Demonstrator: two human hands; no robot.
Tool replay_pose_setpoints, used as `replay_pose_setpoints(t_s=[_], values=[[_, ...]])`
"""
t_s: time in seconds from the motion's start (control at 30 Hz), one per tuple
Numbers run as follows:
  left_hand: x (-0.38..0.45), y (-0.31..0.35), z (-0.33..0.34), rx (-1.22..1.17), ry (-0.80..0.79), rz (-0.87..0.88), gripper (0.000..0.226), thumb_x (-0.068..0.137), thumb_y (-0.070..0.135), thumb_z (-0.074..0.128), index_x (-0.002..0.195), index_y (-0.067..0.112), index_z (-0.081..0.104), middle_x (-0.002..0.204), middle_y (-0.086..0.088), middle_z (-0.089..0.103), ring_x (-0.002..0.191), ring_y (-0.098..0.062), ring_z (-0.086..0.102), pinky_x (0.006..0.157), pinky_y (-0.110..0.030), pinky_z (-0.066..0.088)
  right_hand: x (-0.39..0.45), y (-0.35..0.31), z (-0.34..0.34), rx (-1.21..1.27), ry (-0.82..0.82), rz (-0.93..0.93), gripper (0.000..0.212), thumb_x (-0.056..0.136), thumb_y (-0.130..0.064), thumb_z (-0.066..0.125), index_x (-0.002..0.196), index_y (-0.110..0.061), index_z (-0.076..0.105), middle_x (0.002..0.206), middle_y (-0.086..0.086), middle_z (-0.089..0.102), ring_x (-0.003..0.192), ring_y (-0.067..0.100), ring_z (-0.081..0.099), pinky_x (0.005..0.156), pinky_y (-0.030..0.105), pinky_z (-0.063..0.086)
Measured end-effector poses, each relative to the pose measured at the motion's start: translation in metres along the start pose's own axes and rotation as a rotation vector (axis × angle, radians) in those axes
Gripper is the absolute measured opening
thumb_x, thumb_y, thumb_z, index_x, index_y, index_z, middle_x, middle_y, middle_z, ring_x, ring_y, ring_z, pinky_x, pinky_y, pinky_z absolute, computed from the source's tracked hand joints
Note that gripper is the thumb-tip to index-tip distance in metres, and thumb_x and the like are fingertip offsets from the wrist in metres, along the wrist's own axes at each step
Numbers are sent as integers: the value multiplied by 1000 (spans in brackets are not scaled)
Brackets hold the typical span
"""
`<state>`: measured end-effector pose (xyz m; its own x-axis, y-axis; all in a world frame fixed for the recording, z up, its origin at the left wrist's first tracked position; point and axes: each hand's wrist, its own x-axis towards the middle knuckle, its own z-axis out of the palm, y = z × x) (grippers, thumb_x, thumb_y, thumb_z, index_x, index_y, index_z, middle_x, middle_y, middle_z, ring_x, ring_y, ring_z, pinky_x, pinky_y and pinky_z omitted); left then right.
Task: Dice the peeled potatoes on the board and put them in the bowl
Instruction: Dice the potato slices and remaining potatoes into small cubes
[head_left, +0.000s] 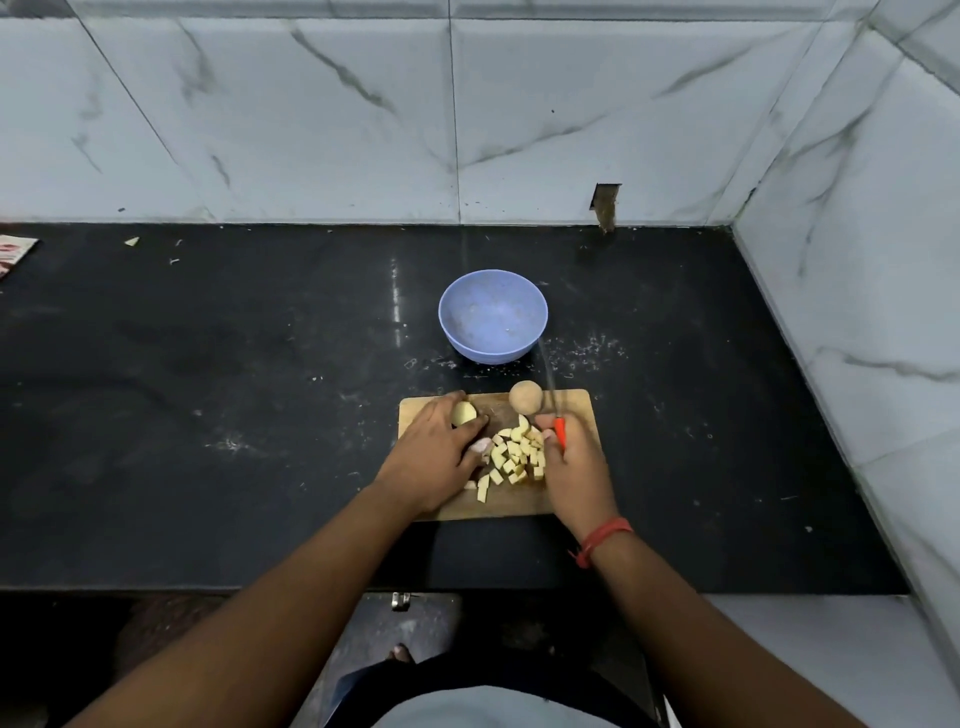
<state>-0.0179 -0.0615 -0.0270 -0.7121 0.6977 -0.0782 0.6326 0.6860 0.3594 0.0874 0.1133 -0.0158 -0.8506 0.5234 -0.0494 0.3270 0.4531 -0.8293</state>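
Observation:
A wooden cutting board lies on the black counter in front of me. A heap of pale diced potato pieces sits at its middle. My left hand grips a peeled potato piece at the board's back left. My right hand holds a knife with an orange handle, its blade pointing away towards the bowl. A whole round potato rests at the board's far edge, just left of the blade. Behind the board stands a blue bowl, which holds no potato.
The black counter runs wide to the left and ends at marble-tiled walls behind and on the right. Small scraps lie near the back left, and a printed packet lies at the left edge. White specks dot the counter beside the bowl.

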Motion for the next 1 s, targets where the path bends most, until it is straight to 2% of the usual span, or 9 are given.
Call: replay_pose_setpoints(t_s=[0.07, 0.2, 0.33, 0.47, 0.63, 0.77, 0.87, 0.93, 1.0], values=[[-2, -3, 0, -3, -10, 8, 59, 101, 56, 29, 148, 26, 49, 159, -9, 29, 146, -24, 27, 119, -42, 30, 1, 4, -2, 26, 60, 23, 21, 100, -15, 46, 115, -17, 60, 114, -7, 64, 106, 10, 58, 88, 23, 43], [-3, -9, 1, -1, -36, 30, 72, 96, 64, 17, 147, 25, 50, 159, -10, 31, 146, -25, 27, 118, -47, 33, 5, 5, 2, -113, -65, -86, 18, 101, -19, 46, 112, -18, 59, 110, -6, 62, 105, 11, 55, 88, 27, 44], [-2, -11, 2, -23, -39, 38, 65, 99, 59, 23, 146, 24, 51, 159, -8, 30, 146, -24, 26, 116, -47, 35, 5, 0, 11, -128, -153, -143, 20, 101, -18, 46, 115, -17, 60, 114, -7, 60, 112, 5, 50, 92, 15, 35], [-3, -11, -2, -44, -40, 42, 64, 98, 57, 25, 146, 25, 52, 159, -8, 30, 147, -23, 25, 115, -45, 36, 5, 2, 15, -87, -169, -165, 19, 99, -15, 48, 110, -21, 62, 111, -10, 60, 111, 4, 51, 97, 23, 41], [-3, -16, 3, -72, -32, 32, 64, 98, 60, 22, 144, 27, 53, 157, -5, 30, 147, -21, 25, 110, -50, 42, 5, 0, 14, -61, -231, -187, 20, 98, -14, 50, 107, -24, 64, 110, -13, 61, 111, 1, 52, 98, 22, 42], [-1, -17, 7, -90, -37, 14, 64, 99, 60, 23, 145, 26, 51, 158, -4, 28, 148, -20, 22, 109, -53, 42, 4, -2, 8, 98, -95, -73, 21, 99, -15, 50, 112, -23, 65, 111, -16, 66, 107, -4, 56, 95, 18, 44], [0, -16, 6, -108, -12, 15, 56, 103, 53, 32, 148, 24, 49, 159, -6, 28, 148, -21, 22, 114, -51, 36, 0, 5, 7, 74, 19, -39, 20, 100, -19, 48, 111, -27, 63, 108, -18, 65, 104, -2, 58, 89, 22, 47], [1, -14, 4, -121, 11, 20, 49, 105, 46, 39, 147, 23, 50, 160, -9, 28, 148, -23, 23, 118, -47, 32, -2, 8, 7, 52, 10, -36, 19, 101, -22, 47, 111, -28, 62, 107, -18, 64, 103, -2, 58, 87, 21, 47], [1, -14, 3, -117, 25, 15, 48, 104, 47, 40, 145, 25, 51, 161, -11, 26, 148, -25, 24, 118, -45, 33, -4, 5, 8, 56, -24, -30, 19, 102, -24, 47, 113, -26, 63, 107, -19, 64, 103, -5, 57, 86, 11, 42]])
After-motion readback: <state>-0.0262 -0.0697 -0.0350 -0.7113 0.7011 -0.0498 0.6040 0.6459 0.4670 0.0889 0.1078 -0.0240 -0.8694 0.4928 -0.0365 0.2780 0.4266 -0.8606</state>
